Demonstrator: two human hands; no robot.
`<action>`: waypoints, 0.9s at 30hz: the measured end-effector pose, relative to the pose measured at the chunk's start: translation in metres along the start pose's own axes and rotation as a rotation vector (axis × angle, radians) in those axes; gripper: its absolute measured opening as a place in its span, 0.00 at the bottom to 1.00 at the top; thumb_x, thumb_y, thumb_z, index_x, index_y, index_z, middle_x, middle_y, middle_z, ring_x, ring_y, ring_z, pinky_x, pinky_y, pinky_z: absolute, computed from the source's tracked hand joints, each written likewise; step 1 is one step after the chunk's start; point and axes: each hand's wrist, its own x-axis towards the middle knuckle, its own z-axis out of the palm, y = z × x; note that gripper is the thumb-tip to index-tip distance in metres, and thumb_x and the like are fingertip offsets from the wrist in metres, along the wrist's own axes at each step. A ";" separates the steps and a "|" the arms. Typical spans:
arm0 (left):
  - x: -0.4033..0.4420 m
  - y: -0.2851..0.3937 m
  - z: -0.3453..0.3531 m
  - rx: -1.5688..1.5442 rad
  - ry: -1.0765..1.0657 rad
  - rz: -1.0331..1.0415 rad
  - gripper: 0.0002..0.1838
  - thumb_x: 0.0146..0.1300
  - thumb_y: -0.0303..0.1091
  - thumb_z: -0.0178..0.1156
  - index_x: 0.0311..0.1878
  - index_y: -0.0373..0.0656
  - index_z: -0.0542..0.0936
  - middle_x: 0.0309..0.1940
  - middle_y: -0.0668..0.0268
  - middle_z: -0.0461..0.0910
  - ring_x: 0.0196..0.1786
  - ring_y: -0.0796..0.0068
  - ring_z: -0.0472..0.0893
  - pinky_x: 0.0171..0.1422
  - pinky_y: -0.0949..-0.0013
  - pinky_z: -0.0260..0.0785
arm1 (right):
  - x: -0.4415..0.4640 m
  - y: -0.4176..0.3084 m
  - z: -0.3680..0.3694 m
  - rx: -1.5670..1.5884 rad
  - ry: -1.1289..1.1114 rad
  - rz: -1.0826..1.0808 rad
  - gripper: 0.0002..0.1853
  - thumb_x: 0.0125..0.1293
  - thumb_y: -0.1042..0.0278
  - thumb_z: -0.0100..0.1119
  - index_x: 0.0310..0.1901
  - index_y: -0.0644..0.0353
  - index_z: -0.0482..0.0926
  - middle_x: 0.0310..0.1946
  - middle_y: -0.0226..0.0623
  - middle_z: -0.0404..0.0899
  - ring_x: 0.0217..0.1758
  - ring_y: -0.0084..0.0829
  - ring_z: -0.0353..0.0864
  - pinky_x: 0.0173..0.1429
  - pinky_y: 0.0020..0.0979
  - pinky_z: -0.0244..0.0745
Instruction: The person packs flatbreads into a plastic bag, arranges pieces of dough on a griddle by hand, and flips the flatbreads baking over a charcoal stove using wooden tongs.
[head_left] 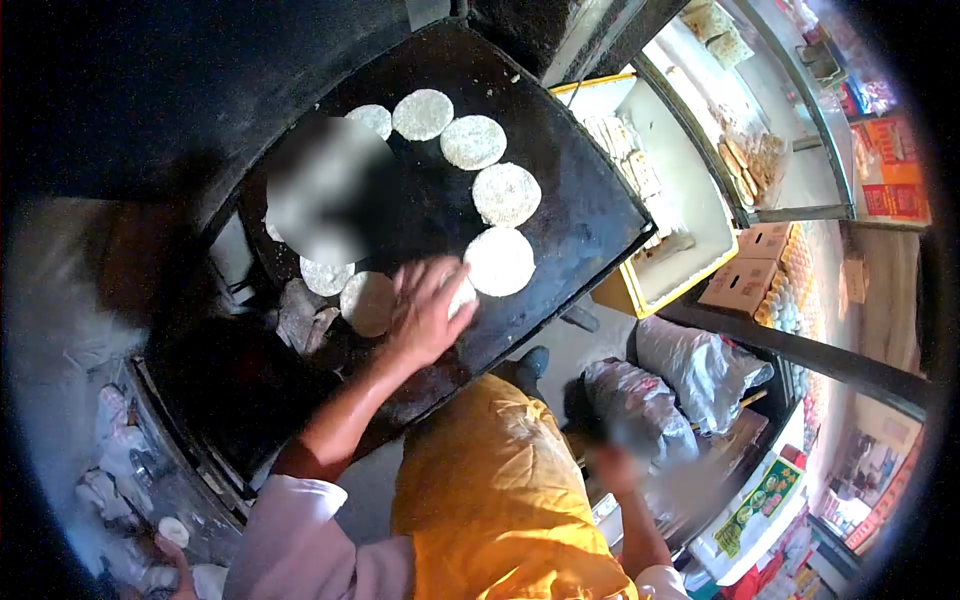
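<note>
Flatbreads (pixel 506 195), round, pale and speckled, lie in a ring on a dark griddle (pixel 425 225), as the head view shows. Taking the ring as a clock face, discs sit at 11, 12, 1, 3 and 4 o'clock, with two more between 6 and 8; a blurred patch hides much of the 9 to 10 o'clock side. At 5 o'clock the left hand (pixel 430 308) reaches over one flatbread, fingers bent and slightly spread, thumb near its edge; whether it grips the disc or only touches it, I cannot tell. The right hand (pixel 615 466) is well apart from the griddle, at 4 o'clock from the left one, beside wrinkled grey bags (pixel 700 372); blur covers it, so I cannot tell whether it holds anything. An orange apron (pixel 500 480) fills the 6 o'clock side of the picture. Towards 2 o'clock, just past the griddle's edge, a yellow-rimmed bin (pixel 690 175) contains flat, pale pieces (pixel 625 150). Near 3 o'clock, stacked eggs (pixel 785 285) stand beside cardboard boxes (pixel 740 280). Another person's hand (pixel 180 560) is near a pale disc (pixel 173 530) towards 7 o'clock.
</note>
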 end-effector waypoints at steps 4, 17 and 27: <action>0.082 -0.029 0.000 0.055 0.147 -0.035 0.40 0.63 0.50 0.63 0.73 0.44 0.61 0.68 0.51 0.66 0.71 0.52 0.64 0.73 0.44 0.50 | -0.025 0.081 0.036 0.979 -0.195 0.361 0.05 0.69 0.64 0.57 0.40 0.55 0.77 0.31 0.28 0.75 0.31 0.26 0.73 0.37 0.34 0.72; 0.062 -0.054 -0.019 0.203 0.062 -0.085 0.39 0.63 0.51 0.61 0.75 0.50 0.60 0.73 0.57 0.60 0.76 0.54 0.57 0.77 0.41 0.45 | -0.068 0.034 0.042 1.137 0.004 0.701 0.14 0.68 0.64 0.61 0.48 0.65 0.78 0.37 0.32 0.79 0.38 0.24 0.77 0.42 0.28 0.74; -0.030 -0.211 -0.049 0.126 0.092 -0.605 0.44 0.55 0.39 0.60 0.75 0.49 0.54 0.73 0.59 0.61 0.74 0.56 0.62 0.72 0.41 0.51 | -0.050 0.003 0.018 0.691 -0.128 0.597 0.10 0.67 0.65 0.61 0.41 0.63 0.78 0.31 0.29 0.77 0.31 0.23 0.74 0.36 0.30 0.72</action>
